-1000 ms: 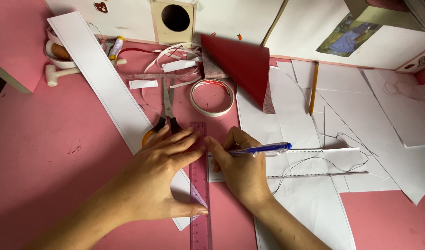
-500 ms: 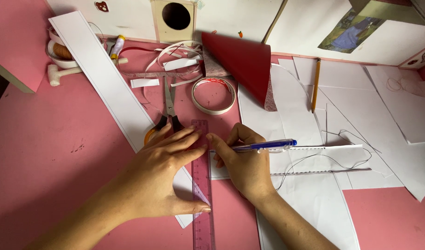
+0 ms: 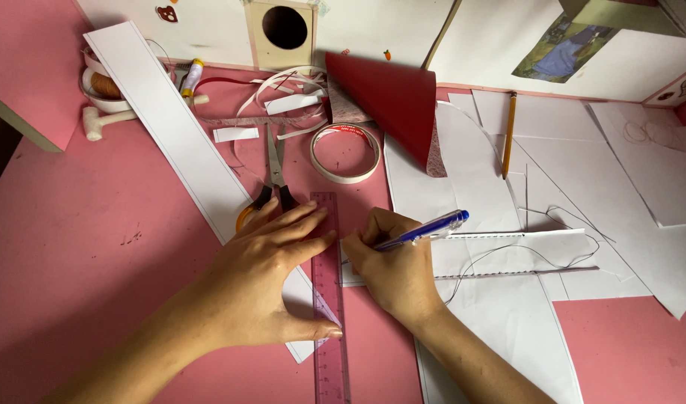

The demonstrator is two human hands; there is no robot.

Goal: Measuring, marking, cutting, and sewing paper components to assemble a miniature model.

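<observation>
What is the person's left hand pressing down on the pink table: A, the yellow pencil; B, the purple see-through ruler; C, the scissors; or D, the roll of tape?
B: the left hand lies flat with fingers and thumb spread across the purple ruler, while the right hand holds a blue pen at its edge; the tape roll, pencil and scissors lie untouched farther up the table.

Materials & finish, desk w/ ruler and pen

Ruler [image 3: 329,299]: clear pink plastic, glossy. Pen [image 3: 421,231]: blue see-through plastic. White strip [image 3: 171,127] at 11 o'clock: matt paper. Scissors [image 3: 274,168]: shiny metal blades, plastic grips. Tape roll [image 3: 345,152] at 12: glossy. Pencil [image 3: 508,135] at 1: wood. Surface [image 3: 96,254]: matt pink, scuffed.
</observation>
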